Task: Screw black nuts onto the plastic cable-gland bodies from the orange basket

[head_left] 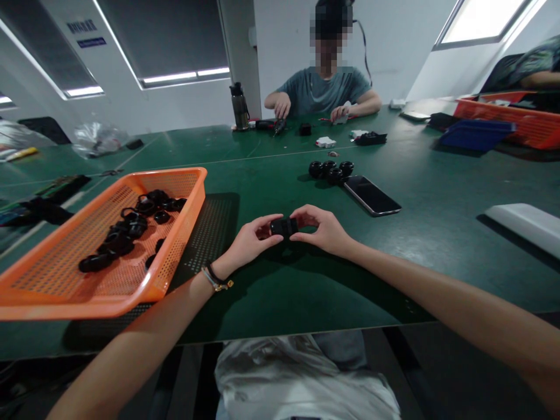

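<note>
Both hands pinch one small black part above the green table.

Head view: the left hand [248, 240] and right hand [321, 228] each grip an end of the black part [283, 226], its shape half hidden by fingers. The wall signs' [83, 26] writing is unreadable. An orange basket [52, 274] holds similar black pieces [131, 224]; a phone [371, 195] lies nearby.

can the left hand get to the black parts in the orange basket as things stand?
Probably yes. The left hand is close beside the orange basket, which is open-topped with nothing between them. But it shares a grip on the small black part with the right hand.
</note>
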A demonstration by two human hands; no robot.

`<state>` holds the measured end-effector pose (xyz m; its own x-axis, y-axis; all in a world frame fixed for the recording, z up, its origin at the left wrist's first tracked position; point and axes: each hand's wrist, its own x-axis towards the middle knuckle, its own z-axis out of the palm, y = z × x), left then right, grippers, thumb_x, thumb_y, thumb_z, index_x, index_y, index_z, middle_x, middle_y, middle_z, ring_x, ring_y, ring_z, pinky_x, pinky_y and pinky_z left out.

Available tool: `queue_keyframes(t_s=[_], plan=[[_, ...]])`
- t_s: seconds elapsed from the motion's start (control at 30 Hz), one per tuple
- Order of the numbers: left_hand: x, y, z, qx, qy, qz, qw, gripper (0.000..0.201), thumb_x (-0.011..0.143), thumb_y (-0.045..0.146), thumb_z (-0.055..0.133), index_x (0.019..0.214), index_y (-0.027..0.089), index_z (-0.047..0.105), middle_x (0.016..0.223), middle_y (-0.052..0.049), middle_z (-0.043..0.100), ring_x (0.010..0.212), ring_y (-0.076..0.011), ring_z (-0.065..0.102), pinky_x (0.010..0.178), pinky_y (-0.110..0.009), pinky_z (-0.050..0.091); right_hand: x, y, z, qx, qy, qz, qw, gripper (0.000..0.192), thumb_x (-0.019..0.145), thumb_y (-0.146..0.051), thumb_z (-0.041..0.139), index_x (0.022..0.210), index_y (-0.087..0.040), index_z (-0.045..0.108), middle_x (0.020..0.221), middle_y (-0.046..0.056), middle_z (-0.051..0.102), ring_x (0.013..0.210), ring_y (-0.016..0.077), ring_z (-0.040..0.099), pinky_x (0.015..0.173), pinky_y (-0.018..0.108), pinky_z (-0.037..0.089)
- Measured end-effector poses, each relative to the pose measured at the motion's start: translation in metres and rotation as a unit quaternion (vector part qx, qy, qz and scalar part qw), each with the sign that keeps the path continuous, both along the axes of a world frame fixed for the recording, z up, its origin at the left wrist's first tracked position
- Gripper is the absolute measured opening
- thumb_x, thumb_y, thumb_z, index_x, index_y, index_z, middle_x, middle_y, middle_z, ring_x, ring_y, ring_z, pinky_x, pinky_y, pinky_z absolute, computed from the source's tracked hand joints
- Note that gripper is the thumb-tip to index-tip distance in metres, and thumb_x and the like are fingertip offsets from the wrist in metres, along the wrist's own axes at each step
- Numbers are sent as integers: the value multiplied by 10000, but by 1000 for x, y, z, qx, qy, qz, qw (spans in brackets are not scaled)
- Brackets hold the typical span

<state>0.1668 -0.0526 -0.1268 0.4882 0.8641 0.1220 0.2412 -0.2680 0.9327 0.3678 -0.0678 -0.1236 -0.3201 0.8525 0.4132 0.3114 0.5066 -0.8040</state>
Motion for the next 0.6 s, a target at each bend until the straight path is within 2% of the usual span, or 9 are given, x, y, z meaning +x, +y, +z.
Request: queue_keyframes(t_s=[0.33, 0.6], plan=[[0, -1, -1, 40, 19, 5, 999, 480, 683, 279, 653, 1149, 193, 575, 1018, -71, 636, 843, -169, 598, 783, -318, 489, -1, 0, 0, -43, -2, -8, 999, 340, 614, -339, 732, 886, -186, 597, 827, 28, 652, 731, 175, 644, 740, 376, 555], [-2, 0, 1, 66, 21, 17, 997, 439, 697, 242, 639, 1130, 195, 583, 1026, -63, 593, 919, -175, 583, 856, -332, 477, 4, 4, -5, -76, 27, 55, 995, 401, 641, -210, 680, 1033, -183, 599, 973, 53, 656, 855, 184, 652, 853, 404, 519]])
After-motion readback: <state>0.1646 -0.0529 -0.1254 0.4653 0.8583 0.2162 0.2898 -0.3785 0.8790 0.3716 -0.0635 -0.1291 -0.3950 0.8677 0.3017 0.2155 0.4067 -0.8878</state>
